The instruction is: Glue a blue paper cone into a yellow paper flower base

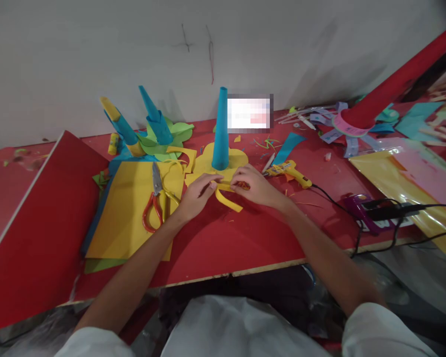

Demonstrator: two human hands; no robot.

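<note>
My left hand (197, 197) and my right hand (259, 187) are close together over the red table, fingers closed. Between them they pinch a narrow yellow paper strip (229, 202), which bends at my left fingertips, one end hanging toward me. Just beyond my fingers, a blue paper cone (221, 131) stands upright on a yellow flower-shaped paper (202, 157). Red-handled scissors (156, 201) lie to the left on a stack of yellow sheets (124, 213). A yellow glue gun (296, 174) rests on its side beyond my right hand.
A large red board (48, 223) leans up at the left. Behind are a blue cone on green petals (182, 133) and a glue stick (113, 144). At the right are a power strip (371, 213) with black cables, a long red cone (397, 84) and a plastic-wrapped sheet pack (412, 178).
</note>
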